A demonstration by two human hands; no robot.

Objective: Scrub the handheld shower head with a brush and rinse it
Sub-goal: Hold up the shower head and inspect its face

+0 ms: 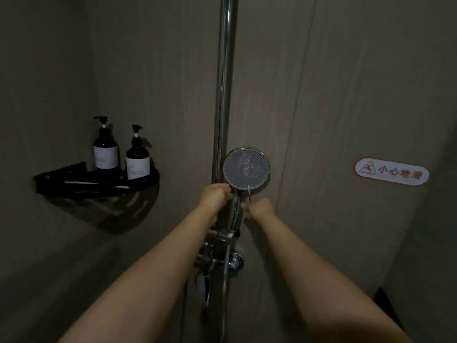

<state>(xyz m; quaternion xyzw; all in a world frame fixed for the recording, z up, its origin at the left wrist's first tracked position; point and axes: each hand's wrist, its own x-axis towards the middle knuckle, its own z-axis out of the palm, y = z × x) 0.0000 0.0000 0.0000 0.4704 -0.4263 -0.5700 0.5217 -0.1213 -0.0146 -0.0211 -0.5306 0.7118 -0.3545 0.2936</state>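
The round chrome handheld shower head (246,168) faces me, and its handle (234,209) runs down into the bracket on the riser. My left hand (215,196) grips the handle just under the head, from the left. My right hand (260,208) is to the right of the handle and pinches a thin brush (249,192). The brush points up, with its tip at the lower rim of the head. It is dim, and the bristles are too small to make out.
A chrome riser pipe (222,95) runs up the wall behind the head, and the mixer valve (218,256) sits below it. At the left, a black corner shelf (74,188) carries two dark pump bottles (105,147) (137,158). A slippery-floor sign (392,172) is on the right wall.
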